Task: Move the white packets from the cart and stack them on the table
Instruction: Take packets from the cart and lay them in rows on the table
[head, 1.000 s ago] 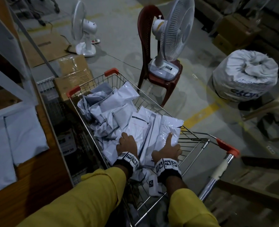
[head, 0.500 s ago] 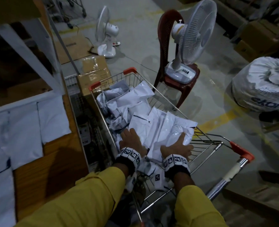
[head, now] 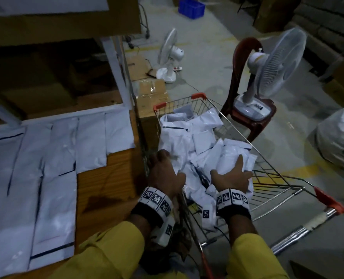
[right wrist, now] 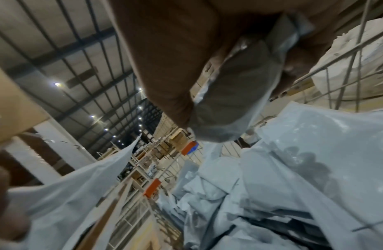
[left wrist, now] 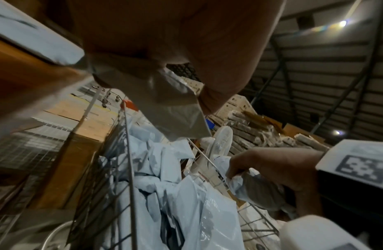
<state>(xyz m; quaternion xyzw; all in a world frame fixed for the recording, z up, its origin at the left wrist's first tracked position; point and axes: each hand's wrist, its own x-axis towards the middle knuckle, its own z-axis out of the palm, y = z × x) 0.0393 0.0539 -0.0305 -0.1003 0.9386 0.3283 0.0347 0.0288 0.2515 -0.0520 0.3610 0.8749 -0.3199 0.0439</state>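
Note:
A wire cart holds a loose heap of white packets. To its left stands the wooden table, with more white packets lying flat on it in rows. My left hand is at the cart's left rim and grips a white packet between thumb and fingers. My right hand is over the near right of the heap, its fingers curled round another white packet. Whether the two hands share one packet is not clear.
A red chair carrying a white fan stands beyond the cart, and a second fan sits on the floor. A cardboard box lies at the cart's far end. A full white sack is at the right. The cart handle points towards me.
My view has swung left, showing more of the table. My left hand has moved from the heap to the cart's left rim, and both hands have closed on packets.

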